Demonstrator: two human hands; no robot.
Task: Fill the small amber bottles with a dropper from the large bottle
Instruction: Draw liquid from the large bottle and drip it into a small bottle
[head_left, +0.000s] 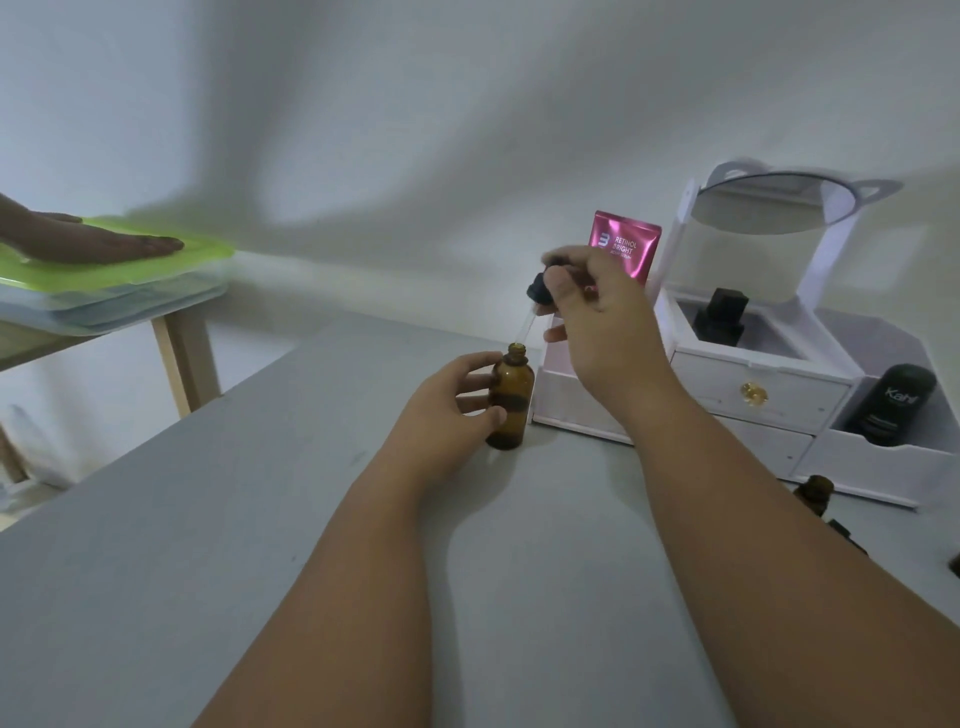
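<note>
Starting at the upper left of the frame, someone else's limb (93, 241) lies flat on a green lid (205, 249), well apart from your work. At centre, on the grey table (208, 519), your left hand (447, 410) wraps thumb and fingers loosely round the body of the large amber bottle (511, 402), which stands upright with its cap off. Just above it, your right hand (597, 312) pinches the black bulb end of the dropper (540, 291) between thumb and fingertips, the other fingers curled. The glass tube slants down to the left, with its tip at the bottle's mouth. Whether the tube holds liquid is too faint to tell. That slant is the first risk, as I judge it: the tip could catch the glass rim and chip or tip the bottle, since your left grip looks light. Behind your right hand stand a pink sachet (628, 241) and a white organizer (753, 387). The small amber bottles (815, 493) sit at the lower right edge, partly hidden by your right forearm and well apart from the large one. A loaded dropper carried across that stretch may drip on the table if your pinch tightens. Your forearm could also knock the small ones over as it swings right.
</note>
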